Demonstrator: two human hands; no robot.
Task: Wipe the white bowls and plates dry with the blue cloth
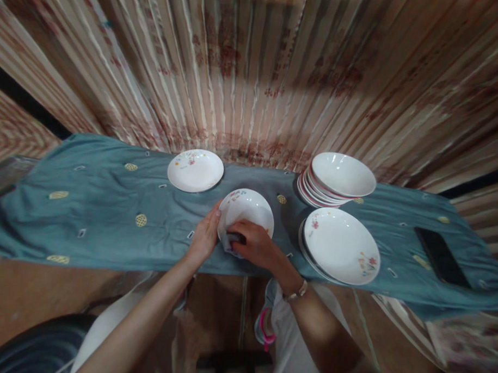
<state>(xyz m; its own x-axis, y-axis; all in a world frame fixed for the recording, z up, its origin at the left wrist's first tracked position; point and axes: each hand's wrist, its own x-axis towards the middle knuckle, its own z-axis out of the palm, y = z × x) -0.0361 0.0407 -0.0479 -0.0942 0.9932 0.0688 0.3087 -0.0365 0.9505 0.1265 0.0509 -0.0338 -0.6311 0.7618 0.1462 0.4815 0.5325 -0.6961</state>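
Cloth: teal embroidered fabric (109, 214) spread over the bench.
Stacks: white floral plates (340, 247) and white bowls (341, 176), right.
Single: white floral plate (195, 170), far left.
Held plate: white floral plate (248, 211), centre.
Left hand (205, 234): fingers together on its rim.
Right hand (253, 244): fingers pinching a white wiping rag (231, 241) against it.

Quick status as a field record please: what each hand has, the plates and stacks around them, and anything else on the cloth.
left hand: steadies left rim of white floral ceramic plate
right hand: presses white cloth on plate's near edge
single plate: far left, alone
bowl stack: far right, white, pink-rimmed
plate stack: near right, floral top plate
surface: teal embroidered tablecloth
other: black phone, right end of cloth
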